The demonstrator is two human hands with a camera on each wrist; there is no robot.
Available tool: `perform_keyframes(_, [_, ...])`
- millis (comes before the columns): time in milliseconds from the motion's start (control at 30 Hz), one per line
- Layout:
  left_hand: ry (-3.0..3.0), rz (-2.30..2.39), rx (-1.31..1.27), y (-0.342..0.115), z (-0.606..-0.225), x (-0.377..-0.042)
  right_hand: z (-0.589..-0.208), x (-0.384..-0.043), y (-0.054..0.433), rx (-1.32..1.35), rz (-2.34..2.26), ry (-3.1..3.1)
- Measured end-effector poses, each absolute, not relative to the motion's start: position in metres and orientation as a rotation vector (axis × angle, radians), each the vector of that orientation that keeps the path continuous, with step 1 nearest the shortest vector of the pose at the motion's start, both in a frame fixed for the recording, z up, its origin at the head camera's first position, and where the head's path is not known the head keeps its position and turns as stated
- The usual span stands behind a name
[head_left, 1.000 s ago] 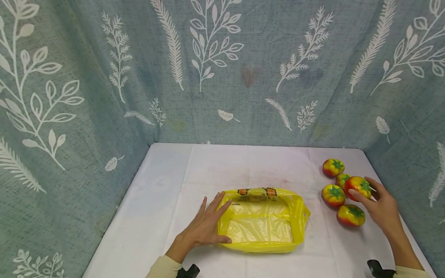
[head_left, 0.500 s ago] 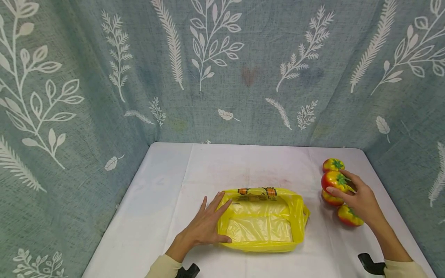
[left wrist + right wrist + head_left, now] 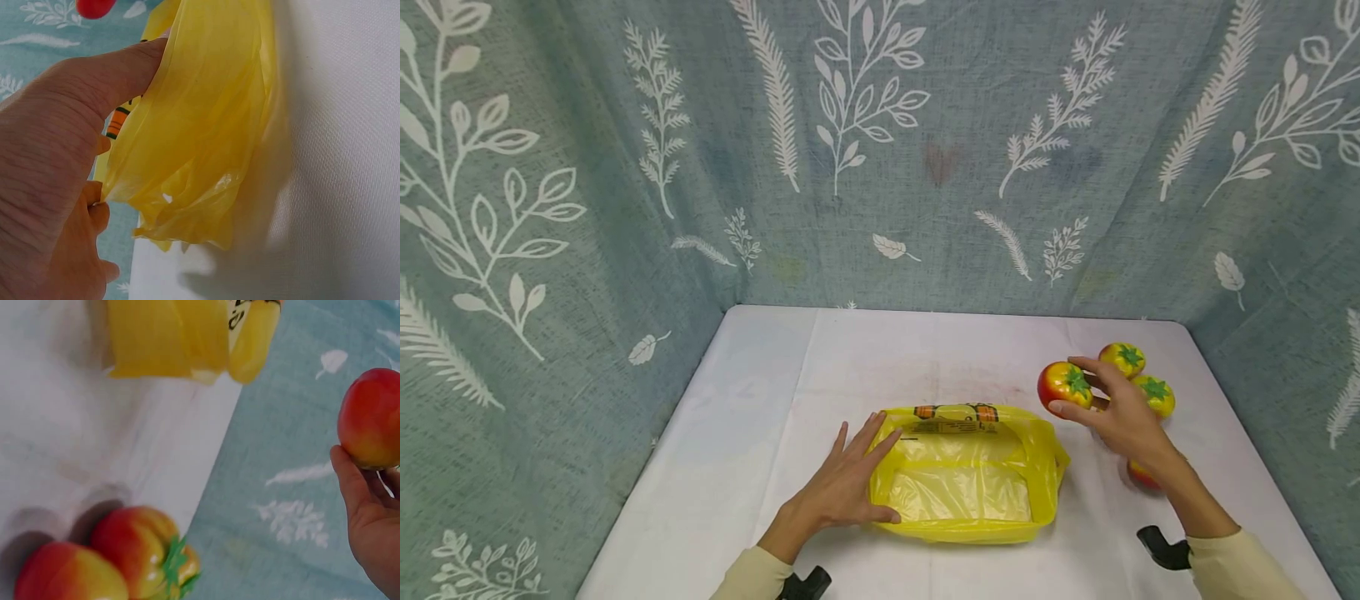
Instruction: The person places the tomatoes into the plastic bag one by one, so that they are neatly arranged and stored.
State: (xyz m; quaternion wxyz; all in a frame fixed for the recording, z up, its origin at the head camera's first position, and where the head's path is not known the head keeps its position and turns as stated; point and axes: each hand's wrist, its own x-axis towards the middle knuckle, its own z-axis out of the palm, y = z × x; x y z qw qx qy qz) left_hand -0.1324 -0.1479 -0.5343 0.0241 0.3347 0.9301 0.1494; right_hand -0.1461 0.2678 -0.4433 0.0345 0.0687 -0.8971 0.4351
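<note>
A yellow plastic bag (image 3: 962, 530) stands on the white-covered table with its mouth facing up. My left hand (image 3: 842, 492) is at the bag's left side, fingers spread over the rim and thumb along the near edge. In the left wrist view, the thumb reaches behind the yellow film (image 3: 206, 137). My right hand (image 3: 1123, 417) holds a glossy red-and-yellow tomato-like fruit (image 3: 1063, 383) with a green leafy top, up beyond the bag's right end. In the right wrist view, the fingers sit under the held fruit (image 3: 372, 419).
More such fruits lie at the right: one at the back (image 3: 1122, 358), one behind the right hand (image 3: 1156, 396), and one partly hidden by the forearm (image 3: 1142, 477). A patterned blue-green curtain (image 3: 887, 167) encloses the back and sides of the table.
My right hand has lifted the fruit from the group and carried it left toward the bag. The left hand and the bag stay where they were.
</note>
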Motion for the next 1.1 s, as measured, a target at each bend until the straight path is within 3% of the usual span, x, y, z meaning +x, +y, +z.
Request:
perform_keyframes(567, [2.876,0.468,1.033,-0.149,-0.534,-0.132,-0.442,-0.168,0.208,0.623,1.382,-2.783])
perform_keyframes(1100, [2.864,0.472,1.011,-0.15,-0.533,-0.13,-0.446,-0.175,0.154,0.848,1.336,-2.845])
